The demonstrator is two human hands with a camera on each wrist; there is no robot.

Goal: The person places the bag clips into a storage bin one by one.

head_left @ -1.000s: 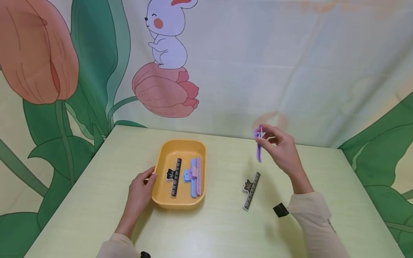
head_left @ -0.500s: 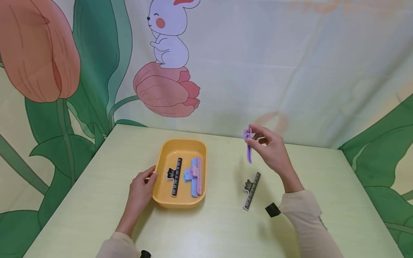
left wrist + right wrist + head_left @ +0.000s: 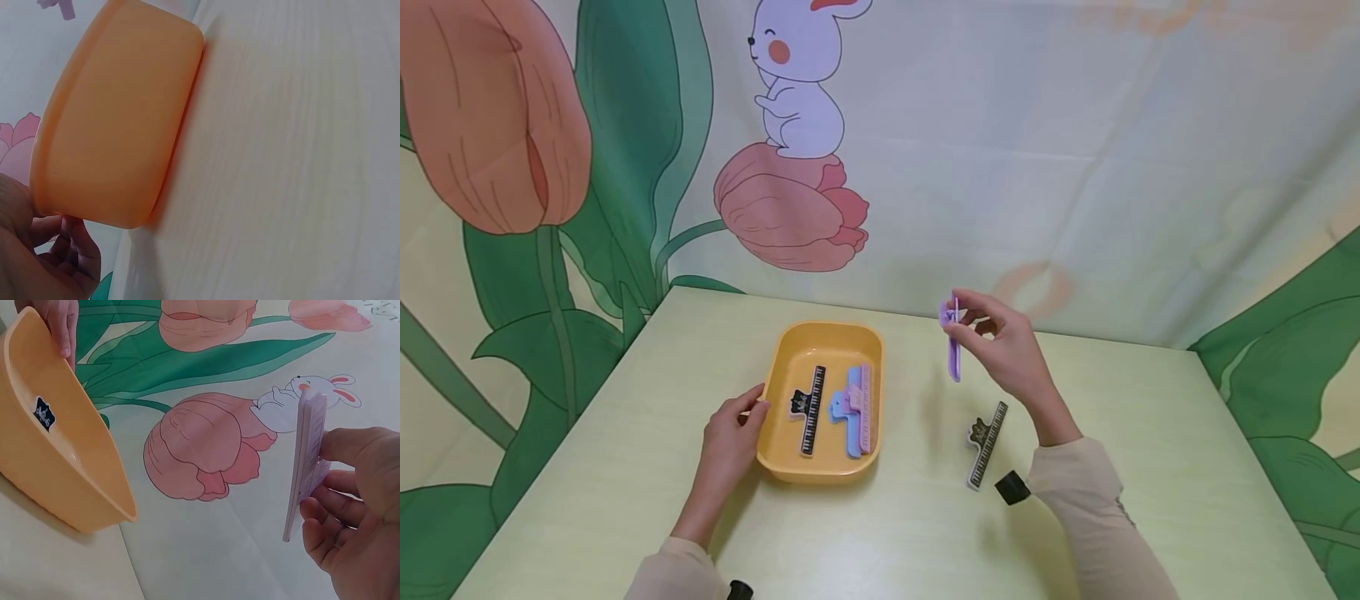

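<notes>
My right hand (image 3: 1003, 346) pinches a purple clip (image 3: 954, 360) between thumb and fingers, above the table right of the yellow tray (image 3: 812, 475). The clip stands on end, edge-on to the head view; a long flat bar shows in the right wrist view. My left hand (image 3: 730, 433) grips the tray's left rim, its fingers (image 3: 81, 247) curled against the rim. Inside the tray lie a black piano-key clip (image 3: 812, 412), a blue clip (image 3: 853, 437) and a pink clip (image 3: 866, 408) partly over it. Another black piano-key clip (image 3: 988, 446) lies on the table below my right hand.
The pale table (image 3: 910, 533) ends at the back against a printed cloth (image 3: 970, 167) with tulips and a rabbit. A black cube (image 3: 1012, 487) sits by the right sleeve, and a dark piece (image 3: 740, 590) by the left one.
My right hand has moved left toward the tray, carrying the purple clip. The left hand and the tray have stayed in place, as have the other clips.
</notes>
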